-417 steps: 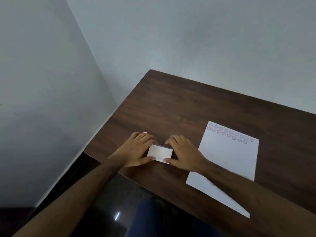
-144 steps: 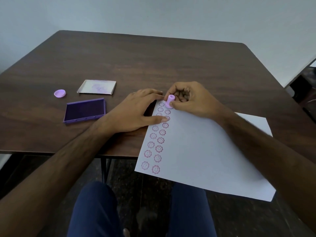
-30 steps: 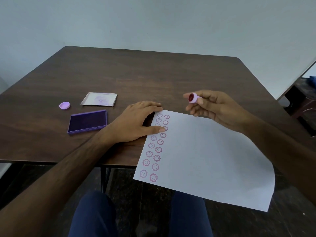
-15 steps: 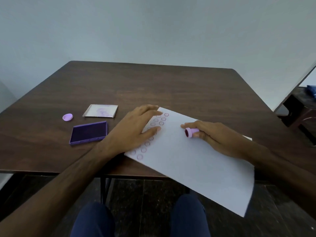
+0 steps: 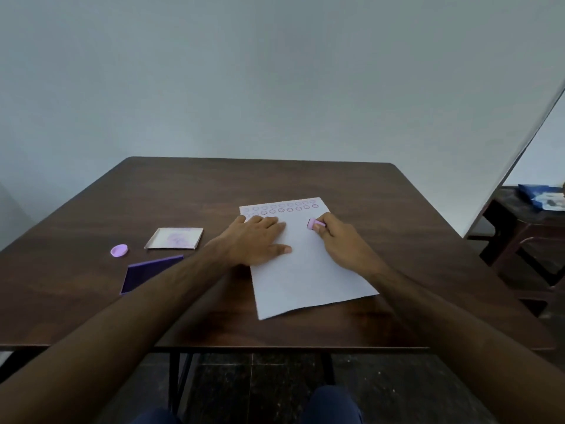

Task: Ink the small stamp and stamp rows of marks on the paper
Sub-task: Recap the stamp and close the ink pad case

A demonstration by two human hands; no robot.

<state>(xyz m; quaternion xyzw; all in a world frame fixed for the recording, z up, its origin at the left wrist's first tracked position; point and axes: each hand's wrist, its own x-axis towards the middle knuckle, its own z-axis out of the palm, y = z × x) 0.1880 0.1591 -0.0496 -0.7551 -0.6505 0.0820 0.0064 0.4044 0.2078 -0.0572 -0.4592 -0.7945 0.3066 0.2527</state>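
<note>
A white sheet of paper lies on the brown table, with two rows of purple round marks along its far edge. My left hand rests flat on the sheet's left side, fingers spread. My right hand holds the small pink stamp on its side, just above the paper, below the marked rows. The open purple ink pad lies to the left, partly hidden by my left forearm.
The ink pad's clear lid lies behind the pad, and a small lilac cap sits left of it. A dark side table with a blue object stands at the right. My knees show under the table's near edge.
The paper has been turned and slid onto the table, so the marked rows now run along its far edge. Both hands moved with it, and the camera tilted up.
</note>
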